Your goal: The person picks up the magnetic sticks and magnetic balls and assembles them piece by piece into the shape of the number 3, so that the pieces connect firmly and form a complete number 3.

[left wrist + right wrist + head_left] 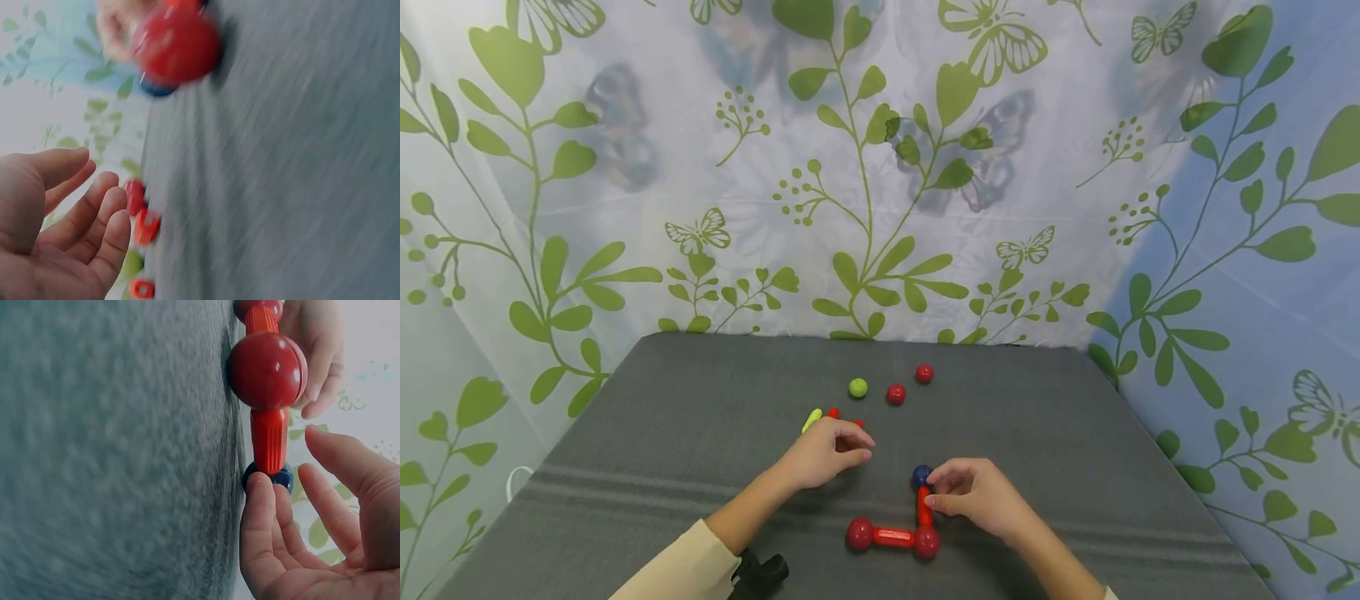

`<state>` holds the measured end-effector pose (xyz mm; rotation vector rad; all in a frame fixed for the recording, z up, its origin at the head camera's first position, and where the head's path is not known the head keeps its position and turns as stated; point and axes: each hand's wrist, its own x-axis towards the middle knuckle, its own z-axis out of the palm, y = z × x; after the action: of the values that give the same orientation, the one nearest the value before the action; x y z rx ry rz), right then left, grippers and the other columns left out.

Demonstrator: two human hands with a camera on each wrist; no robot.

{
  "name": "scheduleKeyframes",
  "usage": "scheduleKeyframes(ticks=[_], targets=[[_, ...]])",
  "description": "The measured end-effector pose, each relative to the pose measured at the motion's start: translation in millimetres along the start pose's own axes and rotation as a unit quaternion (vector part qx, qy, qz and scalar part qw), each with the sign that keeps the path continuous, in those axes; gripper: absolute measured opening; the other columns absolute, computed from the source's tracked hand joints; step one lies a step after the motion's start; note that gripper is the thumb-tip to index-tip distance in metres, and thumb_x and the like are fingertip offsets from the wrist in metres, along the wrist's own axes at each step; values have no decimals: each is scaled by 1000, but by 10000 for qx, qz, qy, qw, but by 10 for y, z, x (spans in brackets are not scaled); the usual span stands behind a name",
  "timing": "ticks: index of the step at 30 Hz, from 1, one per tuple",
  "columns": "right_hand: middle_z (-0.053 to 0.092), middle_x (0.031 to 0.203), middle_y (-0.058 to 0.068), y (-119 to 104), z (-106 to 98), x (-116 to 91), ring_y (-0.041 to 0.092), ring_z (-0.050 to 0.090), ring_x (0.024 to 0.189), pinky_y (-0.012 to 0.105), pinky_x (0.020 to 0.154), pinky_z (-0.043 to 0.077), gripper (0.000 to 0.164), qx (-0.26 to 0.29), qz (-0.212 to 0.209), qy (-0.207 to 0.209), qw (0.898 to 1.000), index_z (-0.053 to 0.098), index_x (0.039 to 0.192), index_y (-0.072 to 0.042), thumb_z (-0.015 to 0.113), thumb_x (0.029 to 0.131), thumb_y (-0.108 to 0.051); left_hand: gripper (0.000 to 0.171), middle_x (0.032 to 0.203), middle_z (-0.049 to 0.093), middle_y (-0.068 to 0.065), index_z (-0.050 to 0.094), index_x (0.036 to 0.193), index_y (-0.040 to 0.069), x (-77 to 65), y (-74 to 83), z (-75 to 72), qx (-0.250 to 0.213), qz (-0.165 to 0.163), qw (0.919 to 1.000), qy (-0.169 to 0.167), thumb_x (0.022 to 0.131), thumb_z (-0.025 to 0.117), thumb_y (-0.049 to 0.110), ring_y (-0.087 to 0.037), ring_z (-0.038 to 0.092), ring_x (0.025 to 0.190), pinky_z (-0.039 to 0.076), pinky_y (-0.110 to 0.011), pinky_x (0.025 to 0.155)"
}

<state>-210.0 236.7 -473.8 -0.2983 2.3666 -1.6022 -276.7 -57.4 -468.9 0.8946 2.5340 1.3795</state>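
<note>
On the grey table lies an L of toy construction pieces: a red ball (860,533), a red rod (893,537), a red corner ball (927,542), a second red rod (924,507) and a dark blue ball (921,476) at its far end. Beside the blue end is my right hand (981,497). In the right wrist view its fingertips reach the blue ball (285,479), while the thumb stands apart from the rod (269,440). My left hand (824,454) hovers left of the L, fingers loosely bent and holding nothing, near loose rods it partly hides.
Behind my left hand lie a yellow-green rod (812,418) and red rod ends (833,412). Farther back sit a green ball (858,387) and two red balls (896,394). A leaf-patterned curtain (880,200) borders the table's back and sides.
</note>
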Motion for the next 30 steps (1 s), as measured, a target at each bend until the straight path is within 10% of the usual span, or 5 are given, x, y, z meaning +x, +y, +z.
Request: scheduleKeyframes(ticks=[16, 30], targets=[[71, 88, 5, 15, 66, -54, 15, 66, 75, 29, 67, 58, 33, 265, 404, -195, 9986, 75, 113, -2, 85, 83, -11, 18, 100, 76, -1, 77, 111, 9, 153, -445, -550, 492, -860, 9896, 1046, 95, 73, 16, -13, 66, 86, 54, -32, 74], [70, 90, 6, -44, 123, -68, 16, 68, 78, 34, 73, 62, 43, 524, 607, -85, 9967, 71, 120, 3, 86, 81, -6, 27, 95, 72, -6, 75, 115, 6, 307, -585, -671, 810, -1983, 9748, 618, 91, 78, 18, -16, 64, 70, 54, -31, 64]])
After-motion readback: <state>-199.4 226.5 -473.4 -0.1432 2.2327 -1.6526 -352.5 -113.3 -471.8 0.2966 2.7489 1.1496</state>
